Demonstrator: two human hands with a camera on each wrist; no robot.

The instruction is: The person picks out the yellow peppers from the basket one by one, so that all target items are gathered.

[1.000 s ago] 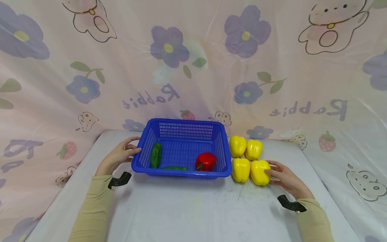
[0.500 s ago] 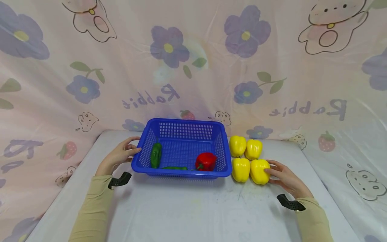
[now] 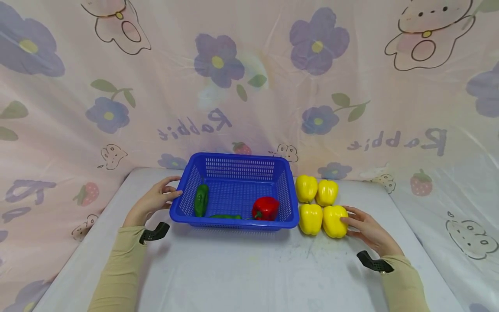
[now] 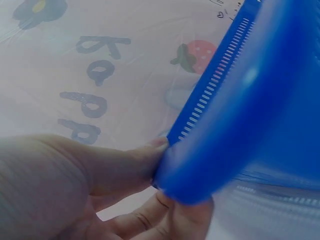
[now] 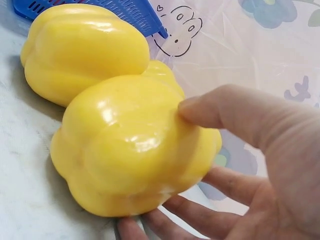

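Note:
My left hand (image 3: pixel 157 197) grips the left rim of a blue plastic basket (image 3: pixel 234 223), thumb on the rim and fingers beneath it in the left wrist view. Inside the basket lie a green pepper (image 3: pixel 201 200) at the left, part of another green pepper (image 3: pixel 226 216) behind the front wall, and a red bell pepper (image 3: pixel 265 208) at the front right. On the table to the right, my right hand (image 3: pixel 368 229) holds a yellow bell pepper (image 5: pixel 130 145), its thumb (image 5: pixel 200 111) on top and fingers along the side and underneath. That pepper is the front right one of a tight group.
Beside the held pepper sit three more yellow bell peppers, at front left (image 3: pixel 310 219), back left (image 3: pixel 306 188) and back right (image 3: pixel 327 193), close to the basket's right wall. A printed curtain (image 3: pixel 249 108) hangs behind the white table (image 3: pixel 241 273).
The right hand and the yellow bell pepper it holds have shifted very slightly away from me since the first frame. The left hand and the basket have stayed in place.

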